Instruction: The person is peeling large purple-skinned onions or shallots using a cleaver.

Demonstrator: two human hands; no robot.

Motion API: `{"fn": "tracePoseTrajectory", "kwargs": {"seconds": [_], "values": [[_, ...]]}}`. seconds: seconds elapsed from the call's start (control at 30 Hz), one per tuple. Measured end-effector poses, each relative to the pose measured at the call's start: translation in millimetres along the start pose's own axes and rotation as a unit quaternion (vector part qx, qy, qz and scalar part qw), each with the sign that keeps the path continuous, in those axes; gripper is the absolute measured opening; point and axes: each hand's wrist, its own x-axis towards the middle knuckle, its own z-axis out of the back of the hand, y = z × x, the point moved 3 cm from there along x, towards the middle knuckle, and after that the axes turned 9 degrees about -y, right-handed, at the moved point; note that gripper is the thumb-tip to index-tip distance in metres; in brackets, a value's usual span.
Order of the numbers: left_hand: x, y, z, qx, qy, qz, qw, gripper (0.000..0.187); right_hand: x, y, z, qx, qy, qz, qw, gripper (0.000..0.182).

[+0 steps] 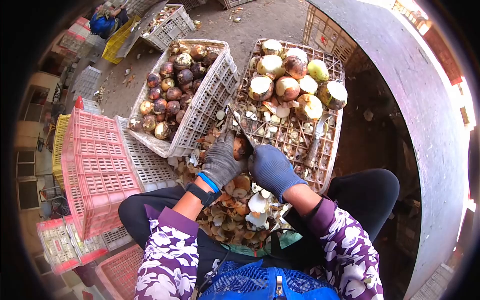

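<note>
My left hand (221, 161), in a grey glove, is wrapped round a brown round fruit (241, 148). My right hand (272, 169), in a blue glove, is closed round the handle of a knife (241, 125); its dark blade points up and to the left, beside the fruit. Beyond my hands, a crate-like rack (336, 131) bears several partly peeled fruits (288, 88) and pale scraps. A second knife (316, 140) lies on its right side. Peelings (235, 212) are heaped below my hands, between my legs.
A white crate (215, 85) full of dark round fruits stands left of the rack. Pink crates (102, 170) are stacked at the left. A grey sheet (400, 90) runs along the right. At the top left is a person (106, 22) in blue, near a yellow crate (119, 44).
</note>
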Motion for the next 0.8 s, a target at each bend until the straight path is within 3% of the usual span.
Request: {"fn": "tracePoseTrajectory", "kwargs": {"seconds": [0.13, 0.23, 0.4, 0.8], "values": [[-12.1, -2.6, -3.1, 0.028, -0.046, -0.027, 0.998, 0.092, 8.5, -4.2, -12.5, -0.003, -0.014, -0.018, 1.0, 0.025], [-13.2, 5.5, -4.2, -0.04, -0.037, 0.015, 0.998, 0.093, 3.3, 2.8, -5.4, -0.05, 0.051, -0.03, 0.997, 0.023], [-13.2, 16.3, -4.3, -0.165, -0.059, 0.037, 0.984, 0.091, -1.9, -0.1, -6.3, -0.068, 0.035, -0.021, 0.997, 0.022], [-23.6, 52.2, 37.2, -0.476, -0.105, -0.01, 0.873, 0.097, 1.7, -8.0, -9.0, -0.04, 0.018, -0.025, 0.999, 0.025]]}}
